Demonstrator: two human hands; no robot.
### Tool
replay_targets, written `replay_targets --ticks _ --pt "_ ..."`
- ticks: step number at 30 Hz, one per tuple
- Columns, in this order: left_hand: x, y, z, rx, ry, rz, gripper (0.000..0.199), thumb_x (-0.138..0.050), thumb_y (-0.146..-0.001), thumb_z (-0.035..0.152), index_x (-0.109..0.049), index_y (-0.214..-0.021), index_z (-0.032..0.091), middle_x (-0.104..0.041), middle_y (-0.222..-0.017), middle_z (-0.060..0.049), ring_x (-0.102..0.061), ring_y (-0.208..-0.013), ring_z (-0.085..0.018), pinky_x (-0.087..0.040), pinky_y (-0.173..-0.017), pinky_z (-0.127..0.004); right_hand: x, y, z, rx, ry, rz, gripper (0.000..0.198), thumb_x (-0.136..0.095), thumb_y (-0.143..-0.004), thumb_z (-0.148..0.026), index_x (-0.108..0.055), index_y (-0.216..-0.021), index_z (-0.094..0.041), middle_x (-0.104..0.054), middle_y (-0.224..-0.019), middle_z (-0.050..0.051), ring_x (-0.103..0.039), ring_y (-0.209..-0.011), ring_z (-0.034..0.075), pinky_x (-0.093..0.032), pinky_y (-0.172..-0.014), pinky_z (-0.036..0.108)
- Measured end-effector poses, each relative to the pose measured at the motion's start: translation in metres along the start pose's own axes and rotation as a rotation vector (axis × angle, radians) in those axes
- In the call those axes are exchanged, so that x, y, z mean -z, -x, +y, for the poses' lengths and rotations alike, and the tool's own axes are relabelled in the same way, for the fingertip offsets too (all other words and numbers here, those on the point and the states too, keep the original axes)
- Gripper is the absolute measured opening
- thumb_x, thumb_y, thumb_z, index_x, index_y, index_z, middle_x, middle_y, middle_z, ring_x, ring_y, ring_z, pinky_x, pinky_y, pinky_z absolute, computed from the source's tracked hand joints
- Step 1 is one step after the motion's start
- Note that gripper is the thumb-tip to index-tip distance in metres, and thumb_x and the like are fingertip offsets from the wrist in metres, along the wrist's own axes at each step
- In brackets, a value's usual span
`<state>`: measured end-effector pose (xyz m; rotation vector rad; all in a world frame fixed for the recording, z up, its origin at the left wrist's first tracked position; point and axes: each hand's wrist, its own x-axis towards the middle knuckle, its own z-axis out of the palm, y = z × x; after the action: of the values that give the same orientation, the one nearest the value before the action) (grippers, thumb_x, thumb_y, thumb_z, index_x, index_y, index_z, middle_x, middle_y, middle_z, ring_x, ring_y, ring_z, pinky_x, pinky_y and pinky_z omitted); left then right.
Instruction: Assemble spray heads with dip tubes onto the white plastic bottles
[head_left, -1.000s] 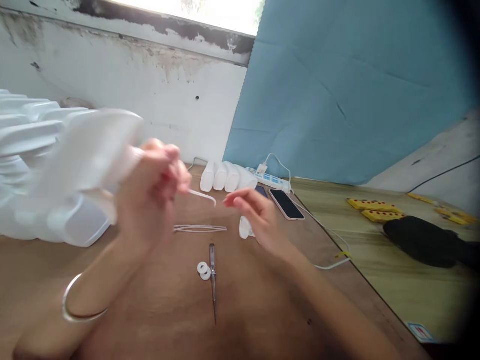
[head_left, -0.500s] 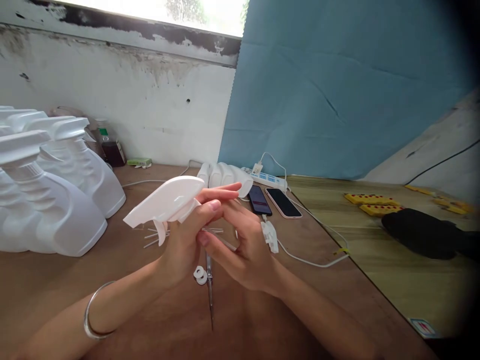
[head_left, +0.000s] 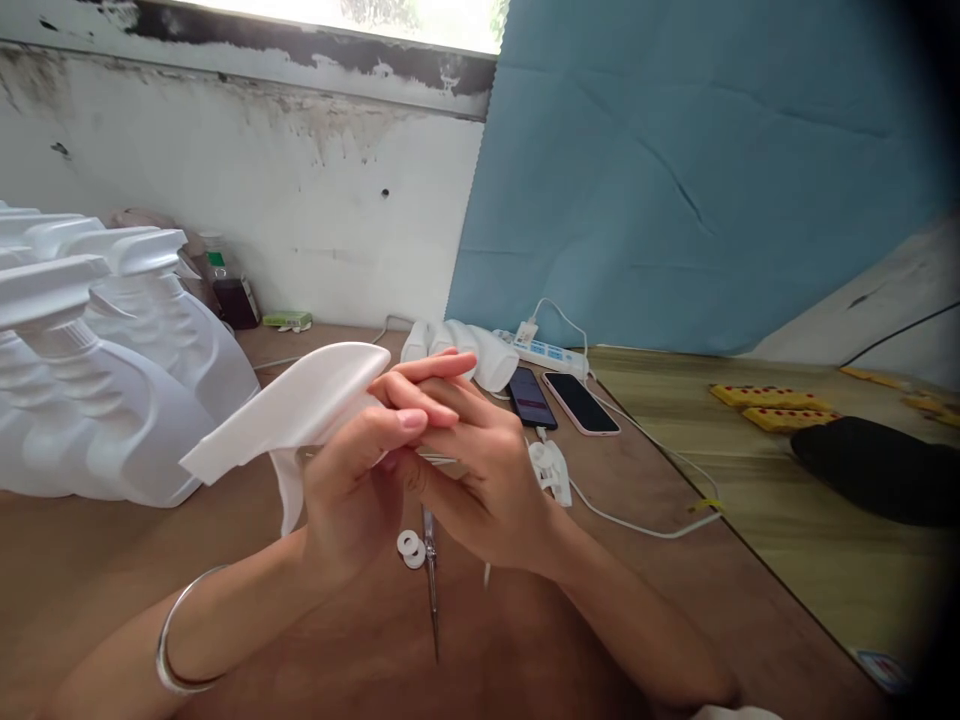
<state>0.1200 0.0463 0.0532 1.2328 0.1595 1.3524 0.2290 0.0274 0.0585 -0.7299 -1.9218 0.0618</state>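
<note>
A white trigger sprayer head is tilted in the air, its nozzle end pointing down to the left and its trigger hanging below. My left hand is closed around its rear part. My right hand presses against the left one with its fingers curled and overlapping; whatever lies between the palms is hidden. Just under the right hand a thin white tip shows. Below the hands, white washers lie on the brown table beside a thin metal pointed tool.
White spray bottles stand in a group on the left. Toward the back are white bottles lying down, a power strip and two phones. White plastic parts and a cable lie to the right.
The sprayer head has moved left and tipped further, its nozzle end lower. My left fingers now lie over the right hand's fingers, and the thin white tip has appeared below.
</note>
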Motion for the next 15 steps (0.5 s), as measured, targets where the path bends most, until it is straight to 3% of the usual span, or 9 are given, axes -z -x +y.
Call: replay_targets --ticks 7,10,12,15 --pt "-0.005 0.003 0.005 0.108 0.052 0.068 0.024 -0.045 -0.066 0.010 -0.061 -0.054 0.023 -0.066 -0.083 0.004 -0.053 -0.111 -0.021 -0.046 -0.098 -0.040 -0.001 -0.001 -0.002 0.057 -0.001 -0.030 0.016 -0.049 -0.085 -0.013 -0.059 -0.073 -0.018 -0.057 -0.077 0.003 -0.056 -0.085 0.016 -0.047 -0.078 0.033" --pt "-0.004 -0.002 0.008 0.057 0.065 0.130 0.022 -0.047 -0.062 0.009 -0.060 -0.051 0.023 -0.061 -0.063 0.003 -0.058 -0.102 -0.020 -0.049 -0.093 -0.039 0.002 -0.003 0.001 0.021 -0.081 -0.040 0.016 -0.049 -0.084 -0.012 -0.059 -0.072 -0.017 -0.057 -0.075 0.003 -0.057 -0.085 0.016 -0.047 -0.078 0.034" --pt "0.002 -0.006 0.016 0.052 0.077 0.163 0.021 -0.046 -0.064 0.011 -0.055 -0.047 0.021 -0.052 -0.054 0.001 -0.061 -0.094 -0.019 -0.048 -0.093 -0.040 0.007 -0.003 0.002 -0.013 -0.176 -0.102 0.020 -0.050 -0.084 -0.011 -0.057 -0.066 -0.016 -0.061 -0.080 0.004 -0.057 -0.089 0.017 -0.046 -0.083 0.035" --pt "0.013 -0.014 0.039 -0.016 -0.018 0.209 0.031 -0.044 -0.074 0.024 -0.039 -0.044 0.018 -0.047 -0.056 0.000 -0.058 -0.083 -0.015 -0.046 -0.093 -0.041 0.015 -0.002 0.007 -0.044 -0.310 -0.182 0.030 -0.049 -0.087 -0.015 -0.055 -0.058 -0.017 -0.065 -0.091 0.004 -0.054 -0.102 0.018 -0.041 -0.091 0.036"
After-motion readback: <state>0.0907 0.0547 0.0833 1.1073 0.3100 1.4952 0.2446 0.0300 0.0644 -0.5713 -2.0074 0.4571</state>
